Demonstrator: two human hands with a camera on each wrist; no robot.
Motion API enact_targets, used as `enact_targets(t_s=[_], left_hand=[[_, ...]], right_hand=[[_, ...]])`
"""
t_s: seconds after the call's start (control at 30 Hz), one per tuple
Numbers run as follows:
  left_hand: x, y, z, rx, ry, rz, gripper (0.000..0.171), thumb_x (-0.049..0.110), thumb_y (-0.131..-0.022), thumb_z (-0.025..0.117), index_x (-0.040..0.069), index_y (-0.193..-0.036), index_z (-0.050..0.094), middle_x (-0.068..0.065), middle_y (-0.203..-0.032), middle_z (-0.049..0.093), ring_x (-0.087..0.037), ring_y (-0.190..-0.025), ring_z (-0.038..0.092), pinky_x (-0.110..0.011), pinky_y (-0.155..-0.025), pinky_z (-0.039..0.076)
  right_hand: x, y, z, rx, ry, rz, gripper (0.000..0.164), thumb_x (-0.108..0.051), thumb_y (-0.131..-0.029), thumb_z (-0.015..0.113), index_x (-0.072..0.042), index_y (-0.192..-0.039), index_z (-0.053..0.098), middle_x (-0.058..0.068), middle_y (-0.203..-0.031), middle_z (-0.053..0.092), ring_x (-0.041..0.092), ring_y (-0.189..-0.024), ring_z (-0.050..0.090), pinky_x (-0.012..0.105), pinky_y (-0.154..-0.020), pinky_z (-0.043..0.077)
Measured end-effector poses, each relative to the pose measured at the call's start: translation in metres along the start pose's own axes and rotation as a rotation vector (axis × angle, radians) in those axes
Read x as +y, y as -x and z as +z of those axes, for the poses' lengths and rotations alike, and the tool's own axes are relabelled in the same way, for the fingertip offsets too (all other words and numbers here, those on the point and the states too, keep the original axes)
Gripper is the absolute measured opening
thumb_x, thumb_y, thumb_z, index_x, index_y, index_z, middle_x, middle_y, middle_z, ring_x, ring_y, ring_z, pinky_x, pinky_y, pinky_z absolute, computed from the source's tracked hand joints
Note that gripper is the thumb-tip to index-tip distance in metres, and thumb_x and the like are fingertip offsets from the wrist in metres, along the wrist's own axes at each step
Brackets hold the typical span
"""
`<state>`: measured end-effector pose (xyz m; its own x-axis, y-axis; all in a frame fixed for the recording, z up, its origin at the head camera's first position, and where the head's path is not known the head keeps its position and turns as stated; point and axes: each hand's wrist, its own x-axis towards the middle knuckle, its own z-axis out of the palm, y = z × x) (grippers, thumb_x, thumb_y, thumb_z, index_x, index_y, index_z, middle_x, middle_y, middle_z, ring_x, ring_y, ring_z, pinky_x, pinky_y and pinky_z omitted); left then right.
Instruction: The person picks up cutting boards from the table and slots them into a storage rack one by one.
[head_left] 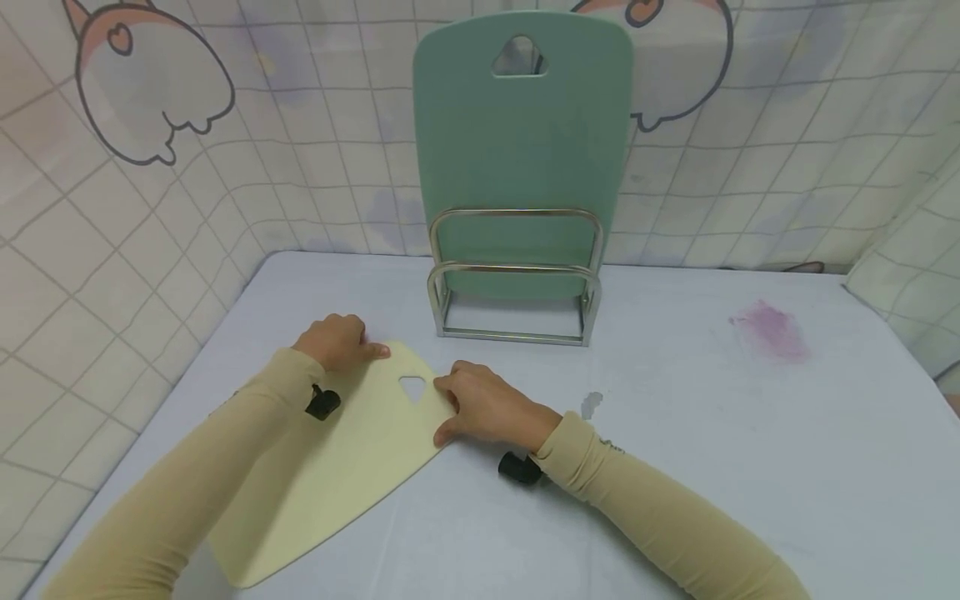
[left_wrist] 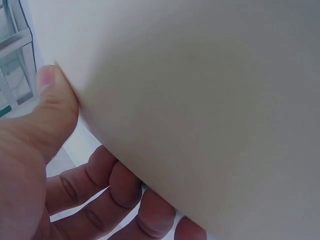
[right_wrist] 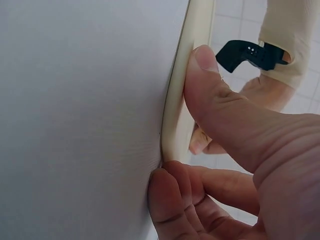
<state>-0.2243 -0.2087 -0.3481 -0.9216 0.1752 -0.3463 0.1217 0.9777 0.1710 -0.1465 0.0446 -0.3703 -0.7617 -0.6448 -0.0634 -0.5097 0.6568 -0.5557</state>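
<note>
A cream cutting board lies at a slant on the table, its handle-hole end pointing away from me. My left hand holds its far left edge. In the left wrist view the thumb sits against the rim and the curled fingertips meet the edge farther along. My right hand holds the right edge beside the hole. The right wrist view has the thumb on the board's rim and the bent fingers at its corner, close to the tabletop.
Behind the hands, a metal rack supports an upright green cutting board. The white table bears a pink stain on the right and a small grey mark. Grid-patterned cloth hangs around the back and sides.
</note>
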Motion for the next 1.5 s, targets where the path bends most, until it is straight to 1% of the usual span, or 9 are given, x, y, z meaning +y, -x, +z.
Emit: enact_targets(t_s=[0.33, 0.6, 0.9, 1.0, 1.07, 1.13, 1.2, 1.27, 1.5], left_hand=[[-0.009, 0.004, -0.006, -0.054, 0.015, 0.036, 0.051, 0.055, -0.097, 0.064, 0.004, -0.091, 0.066, -0.003, -0.076, 0.059, -0.017, -0.068, 0.053, -0.028, -0.061, 0.043], [-0.016, 0.016, -0.018, -0.132, 0.052, 0.031, 0.051, 0.049, -0.095, 0.07, 0.0, -0.108, 0.067, -0.007, -0.089, 0.066, -0.017, -0.073, 0.061, -0.026, -0.065, 0.047], [-0.021, 0.015, -0.016, -0.132, 0.046, 0.041, 0.05, 0.044, -0.097, 0.069, -0.003, -0.111, 0.063, -0.01, -0.096, 0.066, -0.019, -0.079, 0.059, -0.029, -0.069, 0.049], [-0.018, 0.016, -0.015, -0.117, 0.017, 0.049, 0.049, 0.043, -0.099, 0.067, -0.004, -0.112, 0.063, -0.013, -0.1, 0.068, -0.022, -0.086, 0.06, -0.037, -0.078, 0.053], [-0.016, 0.016, -0.015, -0.111, 0.001, 0.051, 0.05, 0.043, -0.1, 0.066, -0.005, -0.112, 0.063, -0.016, -0.104, 0.068, -0.025, -0.091, 0.061, -0.045, -0.085, 0.055], [-0.015, 0.016, -0.015, -0.11, -0.008, 0.047, 0.05, 0.043, -0.1, 0.065, -0.006, -0.112, 0.063, -0.018, -0.107, 0.069, -0.028, -0.095, 0.061, -0.05, -0.092, 0.055], [-0.016, 0.016, -0.015, -0.112, -0.011, 0.04, 0.05, 0.043, -0.101, 0.065, -0.006, -0.112, 0.063, -0.019, -0.108, 0.069, -0.029, -0.096, 0.062, -0.053, -0.094, 0.054], [-0.016, 0.017, -0.014, -0.112, -0.014, 0.034, 0.05, 0.043, -0.1, 0.065, -0.006, -0.111, 0.063, -0.018, -0.106, 0.068, -0.029, -0.096, 0.061, -0.053, -0.094, 0.054], [-0.016, 0.016, -0.014, -0.108, -0.023, 0.03, 0.051, 0.044, -0.101, 0.064, -0.006, -0.11, 0.064, -0.018, -0.104, 0.069, -0.029, -0.094, 0.062, -0.052, -0.092, 0.055]], right_hand=[[0.002, -0.001, 0.0, 0.004, 0.017, 0.004, 0.04, -0.032, -0.077, 0.091, -0.008, -0.077, 0.058, 0.001, -0.081, 0.049, 0.015, -0.079, 0.046, 0.021, -0.065, 0.036], [0.013, -0.004, -0.006, 0.039, -0.026, 0.058, 0.051, -0.03, -0.079, 0.089, -0.013, -0.066, 0.043, -0.002, -0.069, 0.036, 0.012, -0.071, 0.035, 0.021, -0.059, 0.026], [0.019, -0.001, -0.009, 0.099, -0.057, 0.065, 0.057, -0.029, -0.08, 0.089, -0.017, -0.064, 0.036, -0.006, -0.065, 0.029, 0.009, -0.065, 0.029, 0.021, -0.059, 0.021], [0.02, 0.0, -0.013, 0.091, -0.1, 0.111, 0.052, -0.028, -0.081, 0.089, -0.016, -0.062, 0.042, -0.007, -0.063, 0.037, 0.007, -0.062, 0.033, 0.021, -0.058, 0.024], [0.02, 0.0, -0.016, 0.077, -0.139, 0.145, 0.039, -0.027, -0.081, 0.088, -0.012, -0.066, 0.055, -0.008, -0.064, 0.049, 0.005, -0.06, 0.042, 0.02, -0.058, 0.03], [0.021, 0.0, -0.019, 0.057, -0.171, 0.19, 0.027, -0.028, -0.082, 0.087, -0.008, -0.08, 0.07, -0.01, -0.066, 0.063, 0.004, -0.062, 0.054, 0.019, -0.061, 0.039], [0.022, 0.0, -0.021, 0.038, -0.205, 0.242, 0.032, -0.029, -0.081, 0.087, -0.004, -0.098, 0.075, -0.008, -0.069, 0.073, 0.004, -0.069, 0.063, 0.02, -0.068, 0.046], [0.023, 0.0, -0.023, 0.024, -0.232, 0.29, 0.038, -0.031, -0.08, 0.087, -0.004, -0.106, 0.077, -0.006, -0.068, 0.076, 0.006, -0.074, 0.067, 0.022, -0.072, 0.049], [0.025, 0.002, -0.028, -0.018, -0.312, 0.346, 0.023, -0.031, -0.08, 0.087, -0.012, -0.092, 0.08, -0.004, -0.067, 0.076, 0.01, -0.072, 0.069, 0.024, -0.071, 0.05]])
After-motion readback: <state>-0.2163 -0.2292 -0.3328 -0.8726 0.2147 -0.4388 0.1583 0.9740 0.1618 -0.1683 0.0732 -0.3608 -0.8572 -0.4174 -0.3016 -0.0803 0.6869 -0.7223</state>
